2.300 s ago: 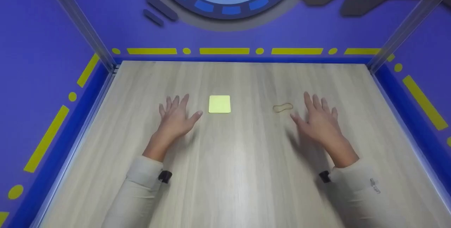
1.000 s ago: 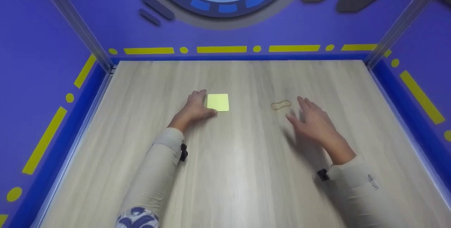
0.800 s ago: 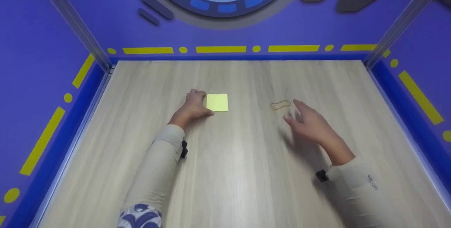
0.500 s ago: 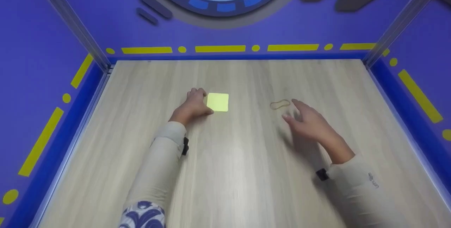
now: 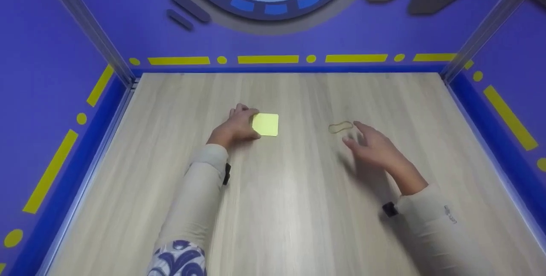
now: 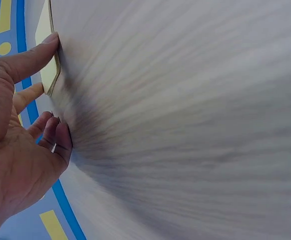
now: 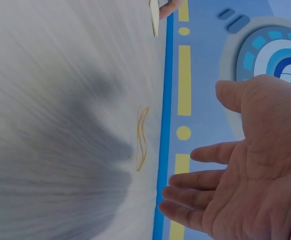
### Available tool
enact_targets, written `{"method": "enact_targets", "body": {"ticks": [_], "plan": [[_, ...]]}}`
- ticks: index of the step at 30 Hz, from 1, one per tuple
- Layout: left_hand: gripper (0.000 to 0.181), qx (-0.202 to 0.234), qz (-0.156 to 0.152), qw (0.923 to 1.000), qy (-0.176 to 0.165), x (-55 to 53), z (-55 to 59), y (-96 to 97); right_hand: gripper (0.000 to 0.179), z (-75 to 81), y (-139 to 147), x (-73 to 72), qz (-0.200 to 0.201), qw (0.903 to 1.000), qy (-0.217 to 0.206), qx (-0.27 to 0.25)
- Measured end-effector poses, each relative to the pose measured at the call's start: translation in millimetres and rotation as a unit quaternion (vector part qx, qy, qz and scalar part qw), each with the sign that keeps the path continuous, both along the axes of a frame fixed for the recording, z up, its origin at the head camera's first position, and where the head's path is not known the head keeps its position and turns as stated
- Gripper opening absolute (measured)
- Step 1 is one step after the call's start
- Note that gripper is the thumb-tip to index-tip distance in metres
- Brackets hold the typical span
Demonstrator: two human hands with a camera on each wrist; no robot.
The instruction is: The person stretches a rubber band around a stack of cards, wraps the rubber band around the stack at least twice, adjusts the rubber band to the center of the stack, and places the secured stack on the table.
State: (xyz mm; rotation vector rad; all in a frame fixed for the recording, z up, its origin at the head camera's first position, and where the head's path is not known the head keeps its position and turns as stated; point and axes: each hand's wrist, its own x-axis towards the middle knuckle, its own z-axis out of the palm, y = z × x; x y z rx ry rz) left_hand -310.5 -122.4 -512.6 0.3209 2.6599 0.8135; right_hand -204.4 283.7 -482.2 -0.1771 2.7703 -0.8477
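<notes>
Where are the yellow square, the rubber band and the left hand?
Yellow square (image 5: 267,125): head view, middle of its top face.
Rubber band (image 7: 141,140): right wrist view, halfway along a strand.
Left hand (image 5: 235,126): head view, back of the hand.

Two hands (image 5: 235,126) (image 5: 375,146), one pad (image 5: 266,125), one rubber band (image 7: 141,143).

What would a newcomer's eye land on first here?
Probably the bright yellow square pad, left of centre on the pale wood table, pinched at its left side by the left hand. Next, the big round blue emblem on the back wall, top middle of the head view. The thin rubber band is easier to miss, lying right of the pad beside the right hand.
</notes>
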Motion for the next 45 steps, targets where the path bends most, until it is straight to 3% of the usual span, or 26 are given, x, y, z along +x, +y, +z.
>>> {"method": "enact_targets", "body": {"ticks": [7, 18, 27, 36, 45], "plan": [[0.081, 0.004, 0.015, 0.9998, 0.008, -1.8, -0.5, 2.3, 0.083, -1.2, 2.7, 0.8, -0.003, 1.0, -0.004, 0.0], [0.085, 0.026, 0.045, 0.9985, -0.016, 1.0, -2.7, 4.5, 0.084, -3.7, 5.4, 1.1, -0.008, 0.9999, -0.002, -0.011], [0.08, 0.008, 0.02, 0.9997, 0.013, -0.2, -1.3, 10.2, 0.086, -4.4, 6.3, 0.5, -0.008, 0.9998, -0.006, -0.015], [0.082, 0.016, 0.034, 0.9993, -0.005, -2.9, -3.4, 9.9, 0.086, -5.4, 7.3, 1.6, -0.004, 0.9999, 0.003, -0.014], [0.081, 0.055, 0.085, 0.9944, -0.028, -5.5, -6.2, 8.6, 0.083, -2.8, 8.3, 1.5, -0.006, 0.9998, 0.01, -0.013]]}}
